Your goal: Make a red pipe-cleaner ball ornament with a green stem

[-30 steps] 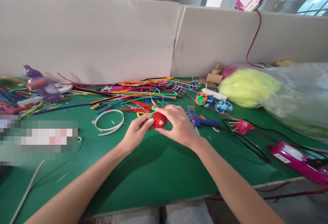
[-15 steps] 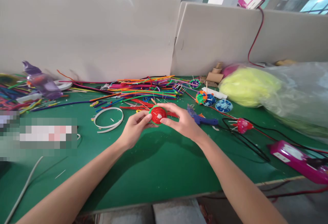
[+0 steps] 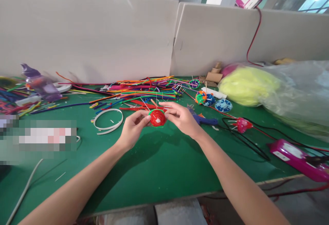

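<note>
Both hands hold a small red coiled disc [image 3: 157, 118] with a green rim and thin pins sticking out, a little above the green table [image 3: 159, 163]. My left hand [image 3: 133, 128] pinches its left edge with fingers closed. My right hand [image 3: 181, 118] grips its right edge with thumb and fingertips. Just behind the disc lies a heap of coloured pipe cleaners [image 3: 138, 93].
A white headband [image 3: 108, 121] lies left of the hands. A blue glue gun [image 3: 203, 118], small finished discs [image 3: 210, 101], a pink pinned piece [image 3: 242, 125] with black cords and a pink power strip [image 3: 298, 158] sit right. A purple bottle [image 3: 41, 84] stands far left; yellow stuffing in plastic [image 3: 249, 86] far right. Cardboard walls [image 3: 102, 33] behind.
The disc has turned in my hands, and my right hand has shifted from covering its top to gripping its right edge. The hands rose slightly.
</note>
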